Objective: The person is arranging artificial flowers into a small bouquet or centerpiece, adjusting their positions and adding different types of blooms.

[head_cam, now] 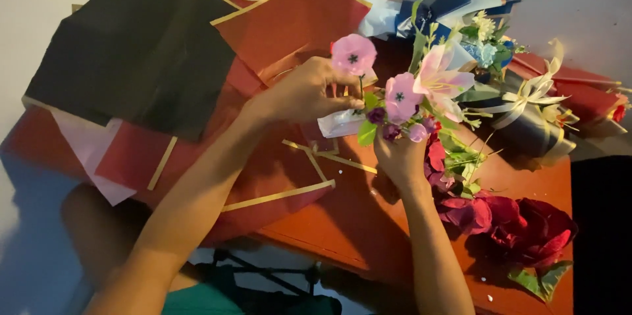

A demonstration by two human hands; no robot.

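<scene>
The left hand pinches the stem of a pink flower above the red table — the right hand grips a small bunch of flowers just beside it.

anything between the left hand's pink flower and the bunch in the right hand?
Nothing visible. The left hand holds the pink flower just left of the bunch gripped by the right hand; the gap between them is open.

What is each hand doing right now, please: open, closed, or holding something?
Left hand: closed, pinching the stem of a pink flower.
Right hand: closed around a small flower bunch, held from below.
</scene>
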